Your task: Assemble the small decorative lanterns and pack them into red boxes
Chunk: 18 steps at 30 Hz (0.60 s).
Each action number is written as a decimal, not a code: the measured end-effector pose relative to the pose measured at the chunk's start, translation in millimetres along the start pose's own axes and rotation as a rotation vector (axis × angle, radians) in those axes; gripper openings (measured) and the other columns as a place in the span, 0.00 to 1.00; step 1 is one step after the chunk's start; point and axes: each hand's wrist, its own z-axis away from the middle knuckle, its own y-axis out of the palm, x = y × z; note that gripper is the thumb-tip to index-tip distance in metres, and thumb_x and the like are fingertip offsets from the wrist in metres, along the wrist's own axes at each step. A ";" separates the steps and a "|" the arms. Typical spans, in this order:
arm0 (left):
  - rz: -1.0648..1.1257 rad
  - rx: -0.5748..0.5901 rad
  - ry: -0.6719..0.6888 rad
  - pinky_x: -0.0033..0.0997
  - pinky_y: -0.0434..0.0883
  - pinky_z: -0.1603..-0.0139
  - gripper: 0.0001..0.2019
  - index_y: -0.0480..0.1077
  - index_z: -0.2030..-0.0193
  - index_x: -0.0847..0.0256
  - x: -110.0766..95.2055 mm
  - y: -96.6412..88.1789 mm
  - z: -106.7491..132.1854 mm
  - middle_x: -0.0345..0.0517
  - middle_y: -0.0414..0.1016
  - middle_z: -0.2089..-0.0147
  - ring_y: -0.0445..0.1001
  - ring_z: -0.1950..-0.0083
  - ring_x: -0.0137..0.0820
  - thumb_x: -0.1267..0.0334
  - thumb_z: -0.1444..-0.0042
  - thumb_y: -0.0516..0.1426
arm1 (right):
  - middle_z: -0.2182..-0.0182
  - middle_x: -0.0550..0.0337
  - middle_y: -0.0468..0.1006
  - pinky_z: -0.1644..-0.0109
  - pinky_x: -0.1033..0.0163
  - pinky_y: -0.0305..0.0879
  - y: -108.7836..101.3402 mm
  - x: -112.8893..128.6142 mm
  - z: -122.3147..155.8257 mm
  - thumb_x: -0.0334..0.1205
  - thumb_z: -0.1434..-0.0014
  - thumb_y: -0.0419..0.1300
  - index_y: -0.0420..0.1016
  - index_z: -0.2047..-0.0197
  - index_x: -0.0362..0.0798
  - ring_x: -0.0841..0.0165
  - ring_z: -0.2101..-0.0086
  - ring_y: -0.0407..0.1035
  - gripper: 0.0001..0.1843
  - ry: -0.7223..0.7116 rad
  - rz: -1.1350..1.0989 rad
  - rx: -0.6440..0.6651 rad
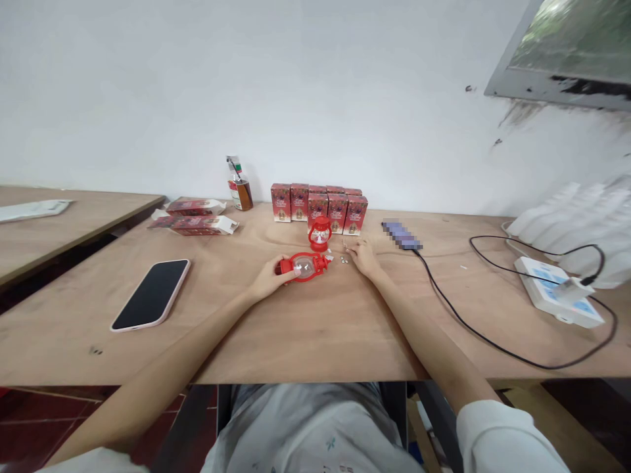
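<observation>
My left hand (271, 278) is closed around the base of a small red lantern (306, 267) with a clear globe. The lantern lies on its side, its top pointing right. Behind it a second red lantern (320, 234) stands upright. My right hand (363, 258) rests on the tabletop to the right, fingertips pinched together; a tiny pale bit shows at them, too small to name. Several tiny silvery pieces (344, 260) lie on the wood between the hands.
Several red printed boxes (290, 202) stand by the wall. To their left are opened flat boxes (202, 225) and a bottle (240, 192). A phone (152, 295) lies left. At right are another phone (403, 235), its black cable (446, 301) and a power strip (557, 292).
</observation>
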 end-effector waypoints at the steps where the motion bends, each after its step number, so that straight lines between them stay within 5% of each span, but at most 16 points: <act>1: 0.002 -0.001 0.003 0.27 0.65 0.72 0.25 0.64 0.61 0.62 -0.2 0.1 0.1 0.36 0.67 0.72 0.66 0.74 0.26 0.46 0.59 0.63 | 0.67 0.50 0.74 0.50 0.55 0.60 -0.1 0.3 -0.1 0.40 0.36 0.51 0.81 0.60 0.46 0.63 0.62 0.64 0.17 0.000 -0.005 0.007; 18: 0.000 -0.004 -0.018 0.27 0.63 0.73 0.26 0.64 0.62 0.61 -3.5 -0.4 0.7 0.37 0.67 0.71 0.65 0.74 0.25 0.44 0.61 0.63 | 0.62 0.48 0.74 0.48 0.51 0.58 -8.9 9.9 1.4 0.44 0.38 0.54 0.80 0.58 0.49 0.58 0.56 0.63 0.15 0.078 -0.058 0.000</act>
